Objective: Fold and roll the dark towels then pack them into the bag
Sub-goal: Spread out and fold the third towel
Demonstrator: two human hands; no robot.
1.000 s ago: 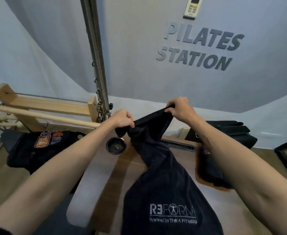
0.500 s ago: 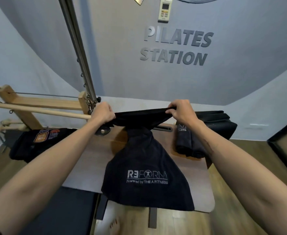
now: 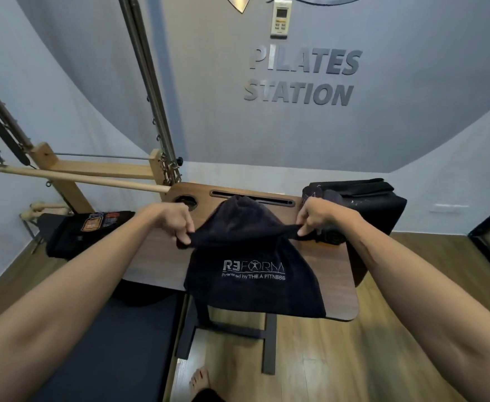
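Now, left hand (image 3: 177,221) and right hand (image 3: 315,216) pinching soft dark towel (image 3: 249,271), draped over wooden table (image 3: 339,274).

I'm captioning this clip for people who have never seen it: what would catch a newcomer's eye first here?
First, the dark towel in mid-frame, pinched at its top corners by the left hand and right hand, draping over the wooden table with its white REFORM logo facing the camera. Next, the large PILATES STATION lettering on the grey wall above. A black bag sits at the table's far right corner.
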